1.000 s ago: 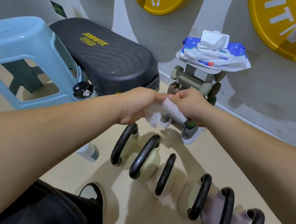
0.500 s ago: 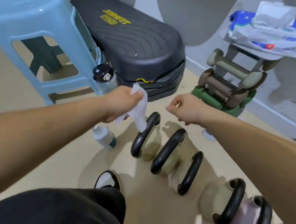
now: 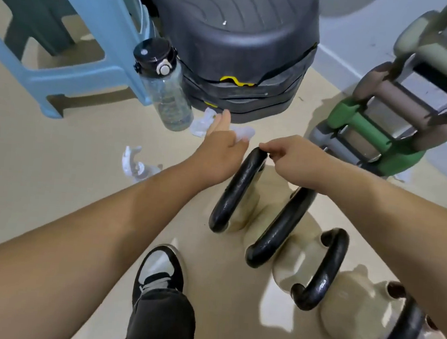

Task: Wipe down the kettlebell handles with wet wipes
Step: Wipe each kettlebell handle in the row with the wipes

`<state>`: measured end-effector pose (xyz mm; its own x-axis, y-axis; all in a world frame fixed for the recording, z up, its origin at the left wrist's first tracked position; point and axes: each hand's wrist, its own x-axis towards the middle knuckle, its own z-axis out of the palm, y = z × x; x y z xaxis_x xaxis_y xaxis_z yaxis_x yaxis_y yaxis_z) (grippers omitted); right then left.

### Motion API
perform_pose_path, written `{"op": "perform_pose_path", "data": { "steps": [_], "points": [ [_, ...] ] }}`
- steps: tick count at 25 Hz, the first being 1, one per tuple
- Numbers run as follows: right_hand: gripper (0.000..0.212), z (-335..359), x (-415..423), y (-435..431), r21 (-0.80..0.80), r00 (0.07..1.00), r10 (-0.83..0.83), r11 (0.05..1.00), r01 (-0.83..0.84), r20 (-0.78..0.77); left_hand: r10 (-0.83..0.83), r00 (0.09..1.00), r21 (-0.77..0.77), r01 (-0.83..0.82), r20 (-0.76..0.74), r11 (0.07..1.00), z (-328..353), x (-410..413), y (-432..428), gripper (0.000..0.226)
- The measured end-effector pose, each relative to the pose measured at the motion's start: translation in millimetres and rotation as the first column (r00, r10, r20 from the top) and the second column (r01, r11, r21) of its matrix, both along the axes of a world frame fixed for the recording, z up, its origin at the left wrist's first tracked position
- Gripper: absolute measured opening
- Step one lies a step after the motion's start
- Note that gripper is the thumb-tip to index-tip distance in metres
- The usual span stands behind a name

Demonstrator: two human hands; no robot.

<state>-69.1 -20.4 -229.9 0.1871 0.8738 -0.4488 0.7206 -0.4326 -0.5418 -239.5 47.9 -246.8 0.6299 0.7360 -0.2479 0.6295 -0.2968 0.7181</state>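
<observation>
Kettlebells (image 3: 352, 299) stand in a row, near right. Right hand (image 3: 297, 160) pinches the top of the farthest handle (image 3: 238, 192). Left hand (image 3: 223, 150) is spread flat, with a wipe (image 3: 245, 132) just beyond its fingertips; contact unclear. Recommended: steady the handle, then wrap the wipe fully round it.

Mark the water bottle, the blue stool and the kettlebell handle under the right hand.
Water bottle (image 3: 167, 93): head view, clear body.
Blue stool (image 3: 84, 74): head view, lower rail.
Kettlebell handle (image 3: 238, 187): head view, middle of bar.

Both arms reach forward. The right hand (image 3: 292, 156) pinches the kettlebell handle (image 3: 238, 187); the left hand (image 3: 223, 144), beside that grip, has straight fingers.
</observation>
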Motion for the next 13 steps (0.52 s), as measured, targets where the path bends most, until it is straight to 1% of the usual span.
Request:
{"op": "perform_pose_path", "data": {
  "steps": [2,4,5,6,8,9,10,12,13],
  "points": [
    [0.063,1.2,2.7,-1.7,-0.007,0.999,-0.026,1.000,0.026,-0.043,0.018,1.000,-0.045,-0.017,0.004,0.999,-3.1,8.9,0.9,0.036],
    [0.064,2.2,4.2,-5.4,-0.004,0.997,-0.021,1.000,0.020,-0.071,0.035,0.999,-0.107,-0.031,0.029,0.994,-5.2,14.8,-6.3,0.036],
    [0.061,3.5,3.9,-6.0,-0.006,0.997,-0.005,1.000,0.005,-0.075,-0.013,0.999,-0.105,0.018,0.051,0.994,-11.6,13.6,-13.1,0.036],
    [0.058,6.9,2.8,-6.5,-0.026,0.997,0.007,1.000,-0.009,-0.073,-0.093,0.992,-0.064,0.098,0.084,0.993,-17.4,10.6,-22.9,0.040],
    [0.064,10.6,1.0,-5.6,-0.052,0.996,0.009,0.999,-0.013,-0.089,-0.256,0.966,0.098,0.252,0.029,0.963,-27.9,-1.6,-44.8,0.061],
    [0.069,10.1,0.9,-5.4,-0.064,0.996,-0.001,0.998,-0.005,-0.087,-0.270,0.962,0.153,0.273,-0.043,0.950,-32.6,-11.7,-55.2,0.070],
    [0.070,9.8,0.3,-5.2,-0.080,0.997,-0.007,0.997,0.000,-0.081,-0.262,0.960,0.185,0.276,-0.095,0.943,-34.1,-22.9,-68.1,0.073],
    [0.070,9.6,-1.7,-5.7,-0.098,0.996,0.005,0.995,-0.014,-0.091,-0.255,0.953,0.279,0.292,-0.163,0.915,-34.1,-46.9,-92.8,0.073],
    [0.070,8.6,-1.4,-5.7,-0.103,0.995,0.011,0.994,-0.021,-0.096,-0.264,0.939,0.338,0.327,-0.219,0.883,-32.6,-56.0,-103.7,0.072]
  ]
}}
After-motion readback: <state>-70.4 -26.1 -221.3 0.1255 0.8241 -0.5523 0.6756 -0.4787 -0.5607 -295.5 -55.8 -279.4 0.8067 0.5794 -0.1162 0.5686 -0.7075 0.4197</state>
